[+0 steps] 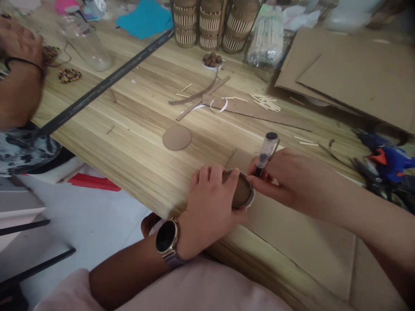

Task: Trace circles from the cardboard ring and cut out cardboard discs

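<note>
A round brown piece with a pale rim point(243, 192) lies on a cardboard sheet point(301, 233) near the table's front edge. My left hand point(214, 203), with a watch on the wrist, presses it down, fingers over its left side and thumb at its lower edge. At its right rim, my right hand point(275, 177) is closed around a pen point(266, 151) with a clear barrel and dark cap end; the tip is hidden. A loose cardboard disc point(177, 138) lies further left on the wooden table point(142, 151).
Behind are cardboard strips point(259, 114), small sticks point(266, 102), a dish of brown balls point(212, 60) and stick-covered cylinders point(209, 26). Cardboard sheets point(356, 73) and a blue object point(389, 160) are right. Another person's arm point(22, 82) is at left.
</note>
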`<state>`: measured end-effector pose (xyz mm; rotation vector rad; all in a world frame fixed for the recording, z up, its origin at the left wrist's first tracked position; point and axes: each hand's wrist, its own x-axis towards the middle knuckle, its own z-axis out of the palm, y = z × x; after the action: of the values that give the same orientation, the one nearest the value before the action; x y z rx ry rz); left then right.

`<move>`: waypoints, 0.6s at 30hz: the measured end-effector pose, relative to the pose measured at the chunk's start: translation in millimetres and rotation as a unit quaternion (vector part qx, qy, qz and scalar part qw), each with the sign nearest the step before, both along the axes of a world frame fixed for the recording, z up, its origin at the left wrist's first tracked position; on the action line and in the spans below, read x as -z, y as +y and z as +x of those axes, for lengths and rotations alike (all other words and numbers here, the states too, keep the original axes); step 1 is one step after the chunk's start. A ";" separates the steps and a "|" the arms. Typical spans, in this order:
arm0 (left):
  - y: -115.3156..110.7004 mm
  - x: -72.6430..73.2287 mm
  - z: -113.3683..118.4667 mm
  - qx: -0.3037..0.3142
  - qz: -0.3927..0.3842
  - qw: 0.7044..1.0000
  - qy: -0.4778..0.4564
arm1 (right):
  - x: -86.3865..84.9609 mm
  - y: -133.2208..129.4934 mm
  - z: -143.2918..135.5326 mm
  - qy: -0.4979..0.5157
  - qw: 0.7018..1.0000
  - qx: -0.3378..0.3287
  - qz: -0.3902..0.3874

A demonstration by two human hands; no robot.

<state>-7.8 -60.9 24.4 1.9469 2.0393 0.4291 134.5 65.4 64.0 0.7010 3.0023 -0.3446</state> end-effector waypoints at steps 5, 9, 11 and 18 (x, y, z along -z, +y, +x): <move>-0.4 -0.8 -0.5 0.002 0.004 1.000 0.002 | -4.6 0.4 -6.5 -0.002 0.995 -0.051 0.083; 0.3 -0.6 -0.4 0.000 -0.001 1.000 0.002 | -5.0 -3.5 -2.5 0.021 0.995 -0.053 0.086; 0.7 -0.5 -0.2 -0.002 -0.003 1.000 0.000 | -5.2 -6.9 1.1 0.038 0.996 -0.049 0.068; 0.6 -1.4 -0.1 -0.002 -0.006 1.000 -0.006 | -5.4 -14.6 6.6 0.072 0.994 -0.049 -0.070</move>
<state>-7.9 -60.3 25.8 1.9283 2.0343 0.4266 141.1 50.8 69.4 0.5352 3.0924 -0.6202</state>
